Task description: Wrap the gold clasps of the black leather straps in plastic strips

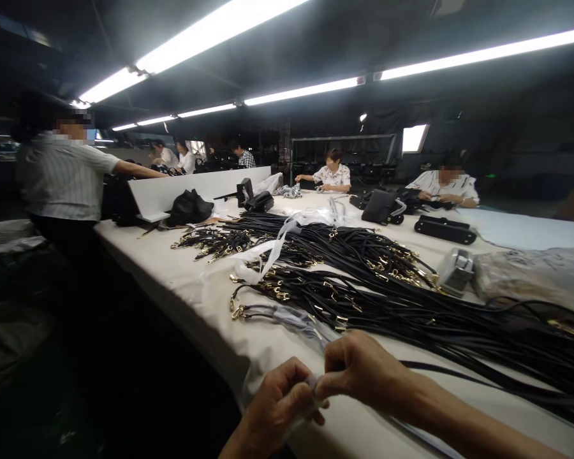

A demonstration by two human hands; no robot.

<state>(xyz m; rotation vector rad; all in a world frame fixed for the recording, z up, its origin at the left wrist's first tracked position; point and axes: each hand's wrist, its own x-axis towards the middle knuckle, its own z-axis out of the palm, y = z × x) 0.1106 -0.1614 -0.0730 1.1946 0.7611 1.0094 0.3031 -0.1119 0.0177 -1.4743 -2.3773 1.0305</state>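
Pinching a small whitish piece (pixel 312 381) between them, the left hand (pixel 280 405) and right hand (pixel 358 363) meet at the near edge of the table (pixel 138 239), fingertips narrowed, apparently so each steadies the other. Just beyond, black straps (pixel 440 328) lie lengthwise, probably to limit tangling, many gold clasps (pixel 239 312) grouped leftward. Clear plastic (pixel 294 317) covers part of the nearest straps.

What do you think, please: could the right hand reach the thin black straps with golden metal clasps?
Probably yes: the black straps lie beyond the right hand, seemingly unobstructed, though it pinches something pale.
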